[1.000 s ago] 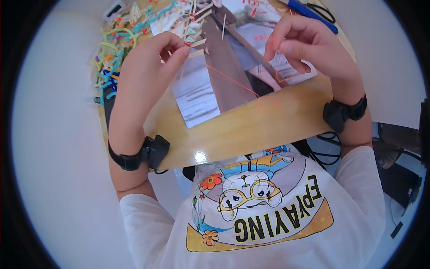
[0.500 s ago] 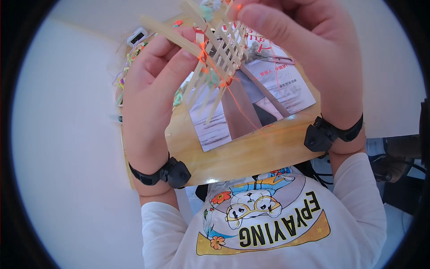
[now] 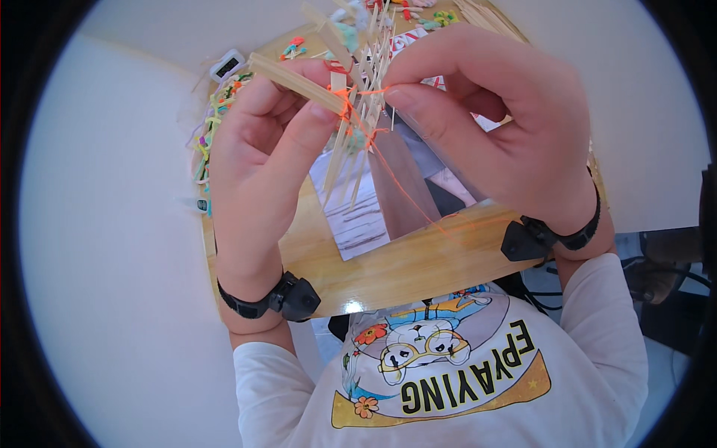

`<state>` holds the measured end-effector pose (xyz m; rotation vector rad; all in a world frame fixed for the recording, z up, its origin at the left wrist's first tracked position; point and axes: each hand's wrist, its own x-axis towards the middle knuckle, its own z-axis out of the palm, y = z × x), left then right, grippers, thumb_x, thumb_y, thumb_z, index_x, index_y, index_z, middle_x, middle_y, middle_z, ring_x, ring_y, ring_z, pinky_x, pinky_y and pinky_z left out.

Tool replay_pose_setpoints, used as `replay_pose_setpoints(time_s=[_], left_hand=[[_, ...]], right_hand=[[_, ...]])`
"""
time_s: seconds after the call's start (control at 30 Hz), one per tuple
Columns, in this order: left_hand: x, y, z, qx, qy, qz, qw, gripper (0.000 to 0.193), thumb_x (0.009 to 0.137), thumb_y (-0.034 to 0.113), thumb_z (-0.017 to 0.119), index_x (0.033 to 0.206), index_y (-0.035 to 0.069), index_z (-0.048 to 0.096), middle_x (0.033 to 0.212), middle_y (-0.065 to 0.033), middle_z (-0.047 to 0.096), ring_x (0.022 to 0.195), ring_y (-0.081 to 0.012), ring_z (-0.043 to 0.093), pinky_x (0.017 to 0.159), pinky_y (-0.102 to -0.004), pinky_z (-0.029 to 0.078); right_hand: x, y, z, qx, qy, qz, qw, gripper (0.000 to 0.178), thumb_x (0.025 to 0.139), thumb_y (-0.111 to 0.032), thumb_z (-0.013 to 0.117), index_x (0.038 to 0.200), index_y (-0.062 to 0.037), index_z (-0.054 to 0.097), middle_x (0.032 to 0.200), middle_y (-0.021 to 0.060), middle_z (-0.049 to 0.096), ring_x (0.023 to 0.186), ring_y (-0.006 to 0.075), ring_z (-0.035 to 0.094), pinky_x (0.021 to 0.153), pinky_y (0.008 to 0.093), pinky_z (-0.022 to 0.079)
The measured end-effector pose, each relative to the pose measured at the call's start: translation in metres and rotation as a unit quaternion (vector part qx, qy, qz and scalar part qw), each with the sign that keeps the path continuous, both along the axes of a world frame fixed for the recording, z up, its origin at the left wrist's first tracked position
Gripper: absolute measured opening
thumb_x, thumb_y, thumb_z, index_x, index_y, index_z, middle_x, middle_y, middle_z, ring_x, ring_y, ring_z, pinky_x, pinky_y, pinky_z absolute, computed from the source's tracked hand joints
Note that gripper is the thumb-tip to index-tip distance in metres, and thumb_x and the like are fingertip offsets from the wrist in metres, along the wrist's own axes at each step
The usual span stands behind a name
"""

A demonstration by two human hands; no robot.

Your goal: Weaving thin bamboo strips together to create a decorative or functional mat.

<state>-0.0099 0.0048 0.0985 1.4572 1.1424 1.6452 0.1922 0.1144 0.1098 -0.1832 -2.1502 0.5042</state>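
My left hand (image 3: 258, 160) is closed around the edge of a woven lattice of pale bamboo strips (image 3: 300, 81), thumb toward me. The lattice is held up above the table and turned nearly edge-on. Orange thread (image 3: 346, 107) is wound and knotted where strips cross, and red thread (image 3: 338, 67) binds another crossing. My right hand (image 3: 515, 119) pinches a taut length of the orange thread between thumb and forefinger, just right of the lattice. Another loose orange strand (image 3: 403, 190) hangs from the lattice toward the table's front edge.
Beneath the lattice, a printed magazine (image 3: 362, 224) lies on the wooden table (image 3: 388, 280). Colourful yarn pieces (image 3: 205, 153) line the left edge, near a small white device with a dark display (image 3: 227, 66). Loose bamboo strips (image 3: 493, 19) lie at the far right.
My right hand has come down and nearer, drawing the thread sideways from the lattice. The lattice has turned from showing its open weave to nearly edge-on. Metal scissors or pliers are now hidden.
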Motion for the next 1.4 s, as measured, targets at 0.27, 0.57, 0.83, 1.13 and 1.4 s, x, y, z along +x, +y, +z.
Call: replay_pose_setpoints(time_s=[0.27, 0.57, 0.83, 1.13, 1.4], left_hand=[[0.010, 0.001, 0.000, 0.010, 0.004, 0.014, 1.000, 0.034, 0.099, 0.006, 0.066, 0.130, -0.003, 0.059, 0.119, -0.0097, 0.068, 0.110, -0.0147, 0.063, 0.097, -0.0296, 0.050], [0.020, -0.001, -0.001, 0.015, -0.017, 0.023, 0.999, 0.035, 0.099, 0.006, 0.067, 0.131, -0.004, 0.059, 0.118, -0.0094, 0.068, 0.109, -0.0142, 0.063, 0.095, -0.0290, 0.050], [0.014, 0.007, -0.010, 0.063, 0.042, 0.041, 0.996, 0.032, 0.096, 0.006, 0.070, 0.126, -0.002, 0.061, 0.111, -0.0073, 0.068, 0.103, -0.0136, 0.063, 0.091, -0.0283, 0.050], [0.016, 0.012, -0.011, 0.220, 0.308, 0.191, 0.906, 0.026, 0.089, 0.001, 0.076, 0.113, 0.000, 0.068, 0.095, -0.0080, 0.070, 0.081, -0.0151, 0.066, 0.074, -0.0283, 0.053], [0.012, 0.008, -0.004, 0.190, 0.415, 0.186, 0.870, 0.025, 0.086, -0.001, 0.076, 0.110, 0.003, 0.070, 0.098, -0.0076, 0.071, 0.084, -0.0205, 0.065, 0.076, -0.0315, 0.051]], right_hand=[[-0.007, -0.003, -0.004, 0.052, 0.049, -0.031, 0.997, 0.007, 0.090, 0.005, 0.071, 0.095, 0.0006, 0.070, 0.080, -0.0013, 0.065, 0.060, 0.0012, 0.050, 0.051, 0.0171, 0.036], [-0.009, -0.003, -0.008, 0.030, 0.047, -0.043, 0.998, 0.007, 0.089, 0.005, 0.071, 0.093, 0.0007, 0.069, 0.077, 0.0011, 0.064, 0.059, 0.0055, 0.053, 0.053, 0.0200, 0.041], [-0.012, 0.002, -0.009, -0.008, 0.019, -0.020, 1.000, 0.011, 0.091, 0.002, 0.072, 0.101, 0.0002, 0.070, 0.079, 0.0003, 0.067, 0.064, 0.0027, 0.058, 0.057, 0.0197, 0.045], [-0.012, 0.013, -0.004, -0.281, -0.054, 0.118, 0.951, 0.031, 0.099, -0.015, 0.070, 0.125, 0.0021, 0.067, 0.105, 0.0045, 0.072, 0.093, 0.0081, 0.065, 0.079, 0.0224, 0.051], [-0.008, 0.021, 0.002, -0.351, -0.087, 0.233, 0.903, 0.040, 0.102, -0.031, 0.067, 0.128, -0.0007, 0.066, 0.097, -0.0004, 0.067, 0.077, 0.0045, 0.056, 0.065, 0.0210, 0.045]])
